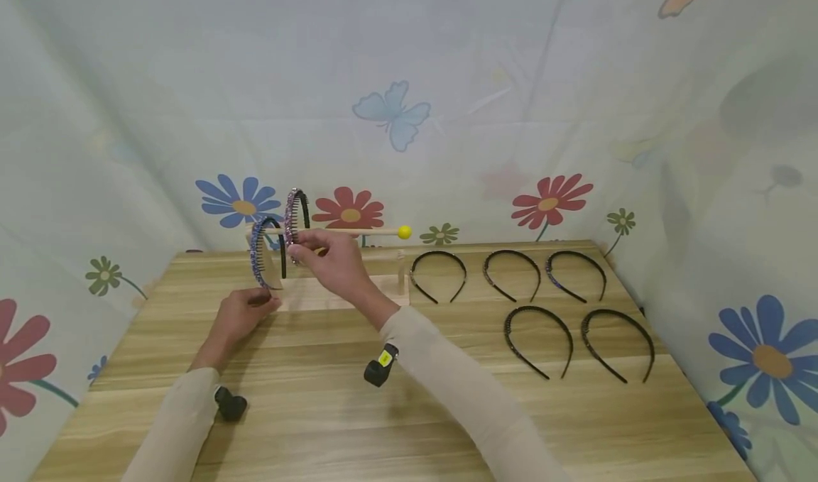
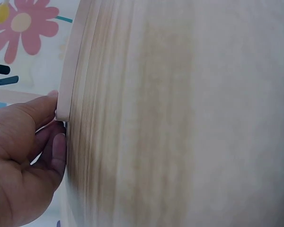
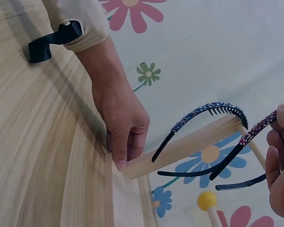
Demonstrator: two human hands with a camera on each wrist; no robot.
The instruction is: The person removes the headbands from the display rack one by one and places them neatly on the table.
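Observation:
My right hand (image 1: 335,262) pinches a pink-and-dark beaded headband (image 1: 289,216) by its lower side, beside the rod of a wooden stand. The band's arch rises above the rod (image 1: 377,232); whether it rests there I cannot tell. To its left, a blue beaded headband (image 1: 257,251) with inner teeth hangs at the rod's upright end. My left hand (image 1: 239,319) grips the left end of the stand's base (image 1: 307,294). In the left wrist view, thumb and fingers hold that wooden edge (image 2: 68,80). The right wrist view shows the blue band (image 3: 203,109) near the upright (image 3: 189,144).
A yellow ball (image 1: 405,232) caps the rod's right end, with a short wooden post (image 1: 401,269) below. Several dark headbands lie on the table to the right, including one (image 1: 438,253) near the stand and another (image 1: 618,313) at the front right. A flowered cloth (image 1: 447,148) hangs behind.

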